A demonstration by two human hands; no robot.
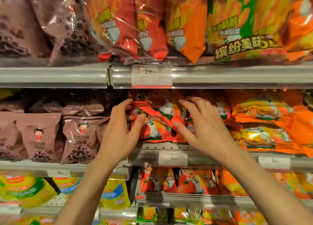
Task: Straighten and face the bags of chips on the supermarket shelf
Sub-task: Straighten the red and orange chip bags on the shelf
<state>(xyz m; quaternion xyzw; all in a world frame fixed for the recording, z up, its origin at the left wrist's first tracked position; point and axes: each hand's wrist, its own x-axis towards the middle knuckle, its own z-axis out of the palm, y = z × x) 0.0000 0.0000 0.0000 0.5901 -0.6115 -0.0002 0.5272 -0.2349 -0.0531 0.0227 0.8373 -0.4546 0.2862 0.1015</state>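
Note:
Red chip bags (pixel 160 121) lie jumbled and tilted on the middle shelf (pixel 169 150), under the price rail. My left hand (pixel 120 133) holds the left edge of the red pile, fingers behind the bags and thumb across the front. My right hand (pixel 203 128) lies over the right side of the same pile with fingers spread and nearly straight, touching the bags. Orange chip bags (pixel 264 123) are stacked flat just right of the red ones.
Brown snack bags (pixel 76 138) stand upright left of my left hand. The upper shelf carries large red and orange multipacks (pixel 152 25) overhanging its rail (pixel 220 75). Small red bags (pixel 177 180) and yellow bags (pixel 30 189) fill the shelves below.

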